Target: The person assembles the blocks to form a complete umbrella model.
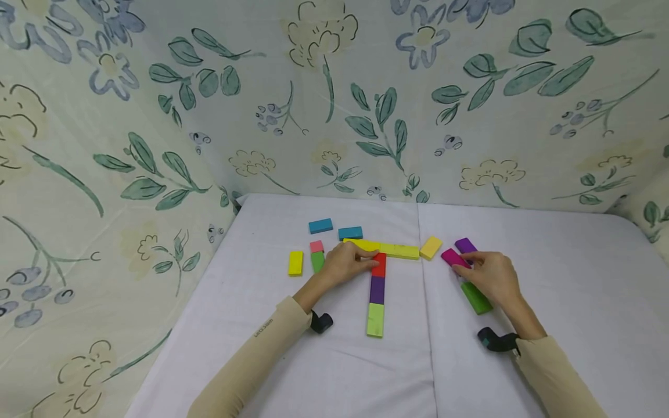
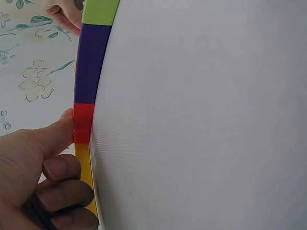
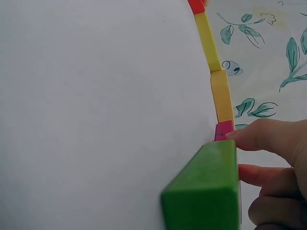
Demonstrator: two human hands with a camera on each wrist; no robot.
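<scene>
My left hand [image 1: 342, 264] has its thumb and index finger at the red block [image 1: 381, 266], near the crossbar of a T-shaped row. That crossbar has a yellow block [image 1: 399, 251] on the right. Below the red one, a dark purple block [image 1: 377, 290] and a lime block [image 1: 375, 320] form the stem. In the left wrist view, the other fingers are curled beside the row. Over on the right, my right hand [image 1: 493, 276] pinches a magenta block [image 1: 455, 258] between thumb and index finger. A purple block [image 1: 465, 245] lies behind it, a green block [image 1: 476, 298] in front.
Left of the row are two blue blocks [image 1: 320, 226], a yellow block [image 1: 295, 263], a pink block [image 1: 316, 246] and a partly covered green block [image 1: 317, 261]. An amber block [image 1: 431, 248] lies beside the crossbar's right end. White cloth [image 1: 219, 348] covers the table; floral fabric [image 1: 334, 104] hangs behind.
</scene>
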